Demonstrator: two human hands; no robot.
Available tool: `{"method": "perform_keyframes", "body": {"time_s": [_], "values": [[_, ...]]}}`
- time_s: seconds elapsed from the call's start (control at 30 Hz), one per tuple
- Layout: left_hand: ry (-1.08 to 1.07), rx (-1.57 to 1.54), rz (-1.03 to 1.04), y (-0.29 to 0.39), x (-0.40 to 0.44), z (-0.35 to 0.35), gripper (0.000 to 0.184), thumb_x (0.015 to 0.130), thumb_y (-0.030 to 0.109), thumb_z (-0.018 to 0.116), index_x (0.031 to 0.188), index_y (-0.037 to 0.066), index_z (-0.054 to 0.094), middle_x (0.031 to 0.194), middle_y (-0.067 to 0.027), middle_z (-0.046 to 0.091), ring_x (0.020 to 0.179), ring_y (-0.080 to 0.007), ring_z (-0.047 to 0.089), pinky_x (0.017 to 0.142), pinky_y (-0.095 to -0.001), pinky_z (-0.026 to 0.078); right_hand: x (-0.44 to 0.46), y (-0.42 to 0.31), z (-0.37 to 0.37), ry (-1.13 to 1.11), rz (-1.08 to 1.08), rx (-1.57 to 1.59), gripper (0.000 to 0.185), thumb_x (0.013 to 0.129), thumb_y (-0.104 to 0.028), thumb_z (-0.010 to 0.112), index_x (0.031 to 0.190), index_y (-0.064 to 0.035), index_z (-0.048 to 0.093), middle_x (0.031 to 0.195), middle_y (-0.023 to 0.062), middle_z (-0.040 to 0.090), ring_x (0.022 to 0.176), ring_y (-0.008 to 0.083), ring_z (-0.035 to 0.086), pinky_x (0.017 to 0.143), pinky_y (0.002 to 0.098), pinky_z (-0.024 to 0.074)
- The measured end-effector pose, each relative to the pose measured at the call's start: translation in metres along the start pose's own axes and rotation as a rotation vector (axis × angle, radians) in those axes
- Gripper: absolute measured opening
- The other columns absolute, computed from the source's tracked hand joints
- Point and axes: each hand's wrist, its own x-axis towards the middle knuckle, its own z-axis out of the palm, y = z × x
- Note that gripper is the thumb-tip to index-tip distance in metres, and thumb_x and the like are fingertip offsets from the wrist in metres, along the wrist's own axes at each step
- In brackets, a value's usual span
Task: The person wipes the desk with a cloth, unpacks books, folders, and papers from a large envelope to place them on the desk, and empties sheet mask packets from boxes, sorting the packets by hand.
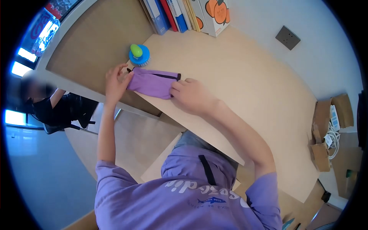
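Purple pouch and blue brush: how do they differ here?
The purple pouch is elongated, with black trim; the blue brush is round, with a green knob. The pouch looks larger than the brush. The left hand and right hand are at the pouch, whereas neither holds the brush. Both things are on the desk.

The purple pouch [150, 85] looks to be made of thin, matt cloth, softly wrinkled, with black trim [179, 76] at its edge, and the shirt [130, 203] is also of matt cloth, with many soft folds. The brush [144, 56] seems to be of smooth plastic with a slightly shiny knob [136, 50] and rough bristles, while the desk [245, 88] has a smooth, matt surface like pale wood. The open box [320, 158] is of dull brown cardboard, the cables [334, 143] inside it have a smooth, plastic-looking cover, and the wall [264, 27] appears smooth and matt.
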Motion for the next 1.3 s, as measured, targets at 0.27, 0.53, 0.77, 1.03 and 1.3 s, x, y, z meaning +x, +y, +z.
{"method": "perform_keyframes", "body": {"time_s": [0.27, 0.53, 0.77, 1.03, 1.3], "values": [[-0.349, 0.208, 0.478, 0.055, -0.046, 0.016, 0.015, 0.084, 0.020, 0.071, 0.094, 0.011, 0.070, 0.125, -0.0068, 0.058, 0.125, -0.0284, 0.047, 0.106, -0.0415, 0.033, -0.119, 0.059, -0.071, 0.111, 0.283, 0.399, 0.016, 0.058, -0.016, 0.060, 0.068, -0.0034, 0.056, 0.071, 0.0110, 0.056, 0.073, 0.0281, 0.055, 0.066, 0.0399, 0.0456], [-0.351, 0.019, 0.526, 0.130, -0.077, 0.059, 0.017, 0.083, 0.023, 0.072, 0.094, 0.012, 0.067, 0.114, -0.0050, 0.060, 0.114, -0.0273, 0.051, 0.101, -0.0411, 0.034, -0.152, 0.055, -0.106, 0.385, 0.807, 0.662, 0.016, 0.086, -0.014, 0.068, 0.096, -0.0021, 0.066, 0.076, -0.0028, 0.053, 0.073, 0.0082, 0.047, 0.063, 0.0272, 0.0411], [-0.518, 0.122, 0.541, 0.135, -0.068, 0.055, 0.019, 0.083, 0.025, 0.071, 0.092, 0.011, 0.063, 0.100, -0.0046, 0.062, 0.101, -0.0246, 0.056, 0.090, -0.0391, 0.040, -0.135, 0.061, -0.103, -0.126, 0.573, 0.370, 0.019, 0.084, -0.014, 0.071, 0.102, -0.0076, 0.067, 0.083, 0.0068, 0.059, 0.075, 0.0202, 0.059, 0.070, 0.0330, 0.0488], [0.177, -0.268, 0.686, 0.203, 0.061, 0.016, 0.022, 0.085, 0.017, 0.070, 0.099, 0.004, 0.061, 0.096, -0.0100, 0.067, 0.089, -0.0234, 0.066, 0.076, -0.0354, 0.050, -0.070, 0.125, -0.221, 0.686, 0.323, -0.267, 0.016, 0.087, -0.012, 0.072, 0.100, -0.0049, 0.067, 0.094, 0.0031, 0.068, 0.092, 0.0158, 0.063, 0.084, 0.0303, 0.0482], [-0.105, -0.155, 0.831, 0.219, 0.038, 0.060, 0.016, 0.079, 0.006, 0.070, 0.094, 0.007, 0.065, 0.085, -0.0082, 0.064, 0.083, -0.0248, 0.063, 0.073, -0.0354, 0.048, -0.131, 0.085, -0.200, 0.435, 0.415, -0.048, 0.017, 0.077, -0.005, 0.074, 0.092, -0.0046, 0.065, 0.097, 0.0077, 0.070, 0.095, 0.0272, 0.065, 0.089, 0.0350, 0.0492]]}}
